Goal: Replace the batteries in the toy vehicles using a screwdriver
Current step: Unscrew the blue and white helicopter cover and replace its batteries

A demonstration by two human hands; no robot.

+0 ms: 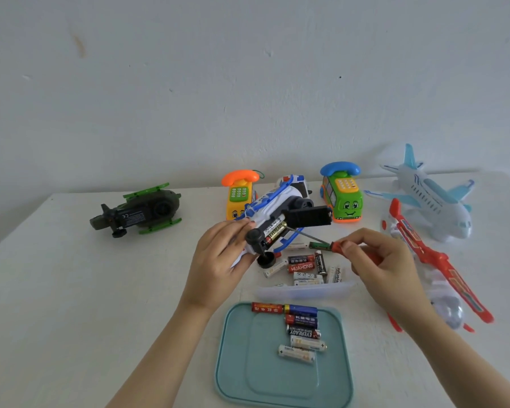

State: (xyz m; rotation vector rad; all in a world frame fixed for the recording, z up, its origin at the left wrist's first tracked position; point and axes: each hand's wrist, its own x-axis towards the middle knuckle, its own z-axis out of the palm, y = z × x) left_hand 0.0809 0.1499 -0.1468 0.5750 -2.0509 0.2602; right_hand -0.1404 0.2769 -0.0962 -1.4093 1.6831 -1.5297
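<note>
Screwdriver [318, 245] with orange handle pinched between thumb and fingers of right hand [380, 260], tip at open battery bay of white-and-blue toy helicopter [273, 207]. Helicopter belly-up above desk [71, 290], gripped from the left by left hand [218, 260], fingers curled round the body. Black battery cover [308, 216] swung up; seated batteries [276, 231] exposed. Loose batteries [304, 267] in clear container [306, 291] just near; further batteries in a row [302, 328] on teal lid [248, 363].

Head-worn wide-angle view, looking forward and down — near the table [71, 275], wall behind
</note>
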